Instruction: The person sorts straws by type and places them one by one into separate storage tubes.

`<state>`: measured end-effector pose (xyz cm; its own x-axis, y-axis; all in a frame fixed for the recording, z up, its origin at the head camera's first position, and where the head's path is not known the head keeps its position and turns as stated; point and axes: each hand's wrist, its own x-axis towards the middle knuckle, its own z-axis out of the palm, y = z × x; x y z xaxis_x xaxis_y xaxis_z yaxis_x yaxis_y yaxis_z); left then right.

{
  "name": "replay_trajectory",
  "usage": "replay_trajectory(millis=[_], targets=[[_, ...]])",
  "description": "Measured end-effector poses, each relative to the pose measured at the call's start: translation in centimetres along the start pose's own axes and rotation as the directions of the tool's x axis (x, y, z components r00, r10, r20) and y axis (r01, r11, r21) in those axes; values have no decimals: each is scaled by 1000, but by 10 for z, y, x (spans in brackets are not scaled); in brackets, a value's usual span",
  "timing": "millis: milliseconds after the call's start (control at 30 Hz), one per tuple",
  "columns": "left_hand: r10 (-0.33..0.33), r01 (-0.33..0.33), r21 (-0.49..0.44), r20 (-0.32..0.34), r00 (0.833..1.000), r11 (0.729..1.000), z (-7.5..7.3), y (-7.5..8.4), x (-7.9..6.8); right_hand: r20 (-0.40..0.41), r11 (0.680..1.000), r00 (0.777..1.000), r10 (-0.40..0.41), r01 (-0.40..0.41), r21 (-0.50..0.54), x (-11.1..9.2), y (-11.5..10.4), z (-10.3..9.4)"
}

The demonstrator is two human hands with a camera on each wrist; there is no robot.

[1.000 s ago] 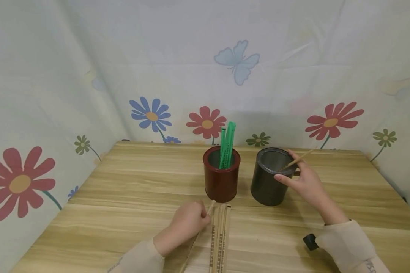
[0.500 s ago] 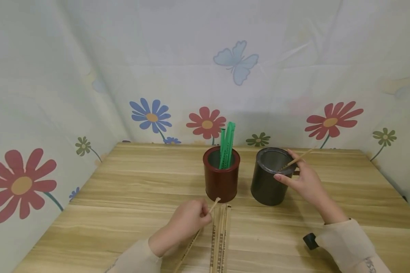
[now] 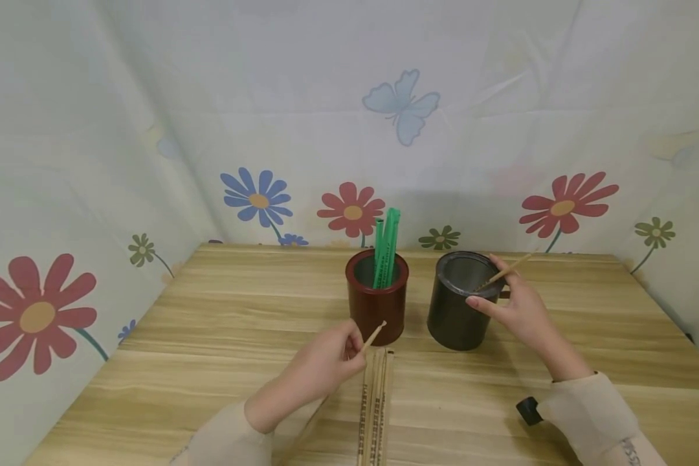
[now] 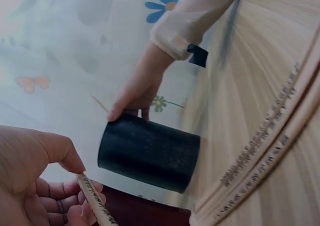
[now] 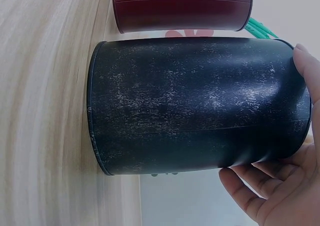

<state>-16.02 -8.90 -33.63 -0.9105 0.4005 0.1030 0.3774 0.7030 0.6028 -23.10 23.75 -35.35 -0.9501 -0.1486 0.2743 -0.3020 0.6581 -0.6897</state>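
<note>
My left hand pinches a tan paper-wrapped straw with black print between thumb and fingers. Its upper end points up in front of the dark red canister, which holds several green wrapped straws. My right hand grips the rim of a black canister standing to the right of the red one. One tan straw leans out of the black canister, over the fingers. In the right wrist view, the thumb lies on the side of the black canister and the fingers curl beneath.
Several tan wrapped straws lie in a row on the wooden table, just in front of the red canister. A flower-printed cloth hangs behind and along the sides. A black piece sits at the right sleeve cuff.
The left hand has lifted its straw up off the table, its tip moving up and right toward the red canister. My right hand and both canisters stay in place.
</note>
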Motion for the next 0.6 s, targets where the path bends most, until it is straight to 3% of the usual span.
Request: replay_trajectory(millis=[433,600], targets=[[68,-72,-85,-56,996,994,-22,30,13,-5,1000,1000,6,-6,6,0,0,-1],[88,-103,-134,-113,990,986,-28,43,23,-5,1000,1000,7,-7,-1,0,0,-1]])
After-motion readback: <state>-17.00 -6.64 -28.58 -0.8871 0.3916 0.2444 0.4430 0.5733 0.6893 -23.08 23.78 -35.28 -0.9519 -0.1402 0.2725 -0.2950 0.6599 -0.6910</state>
